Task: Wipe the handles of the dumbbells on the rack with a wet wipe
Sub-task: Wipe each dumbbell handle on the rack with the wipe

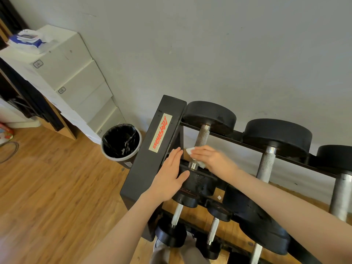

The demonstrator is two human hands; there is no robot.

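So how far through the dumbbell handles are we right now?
Nothing shows as finished; wiped metal looks no different here. In hand: the right hand presses the wet wipe on the first top-row handle, while the left hand rests flat on the rack's end post. Seemingly left: the next handle, the one beyond, and the lower-row handles.

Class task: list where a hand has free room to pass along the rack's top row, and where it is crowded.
Free: the gap between the leftmost handle and the middle handle. Crowded: the leftmost handle's near end, where the right hand presses the wipe and the left hand rests on the rack frame.
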